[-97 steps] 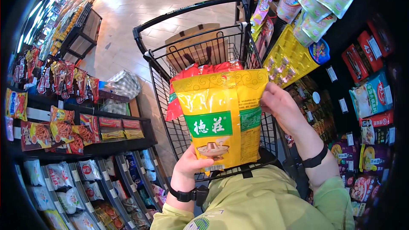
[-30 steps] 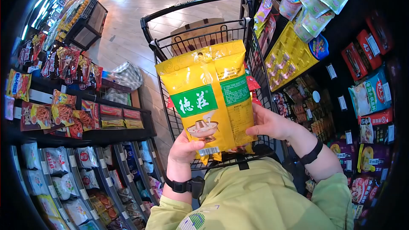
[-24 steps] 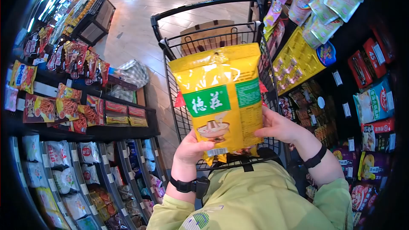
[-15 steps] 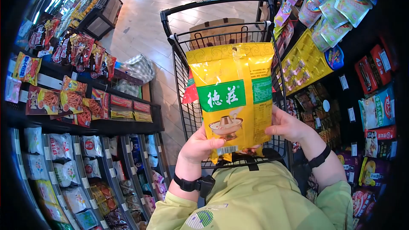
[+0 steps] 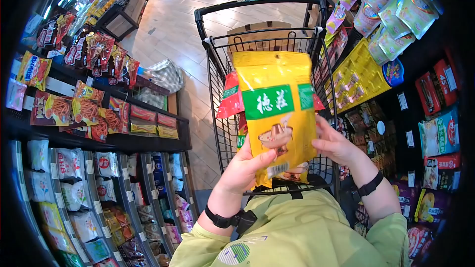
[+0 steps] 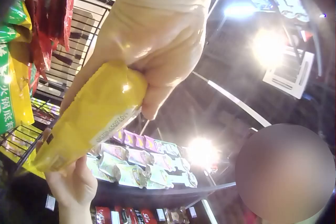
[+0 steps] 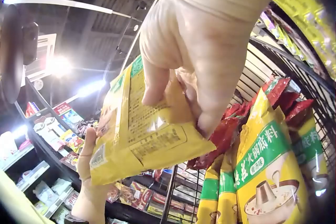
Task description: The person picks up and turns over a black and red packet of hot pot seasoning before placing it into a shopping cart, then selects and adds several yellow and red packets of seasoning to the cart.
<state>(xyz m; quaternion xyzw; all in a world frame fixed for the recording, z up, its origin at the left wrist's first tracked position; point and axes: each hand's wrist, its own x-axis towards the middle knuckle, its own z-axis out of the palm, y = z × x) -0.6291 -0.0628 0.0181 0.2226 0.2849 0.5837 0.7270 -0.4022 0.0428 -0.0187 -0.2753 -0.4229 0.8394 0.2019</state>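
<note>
A yellow bag of hot pot soup base [image 5: 282, 133] with a green label is held up over the shopping cart, its printed back facing me. My left hand [image 5: 242, 170] grips the lower left corner, thumb across the front near the barcode. On the opposite edge, my right hand [image 5: 336, 143] holds the bag between its thumb and fingers; the fingers behind are hidden in the head view. The right wrist view shows that thumb lying on the bag's small print. More yellow soup base bags [image 7: 268, 166] and red bags [image 5: 230, 101] stand in the cart below.
The black wire cart [image 5: 257, 3] stands right in front of my body, with a cardboard box [image 5: 260, 37] at its far end. Snack shelves [image 5: 158, 143] line the left. Hanging packets [image 5: 410, 12] and a yellow display [image 5: 358, 76] are on the right.
My right hand has gone from the bag's upper right edge down to its lower right. The bag has come lower, and its right side now turns away. The view has shifted slightly.
</note>
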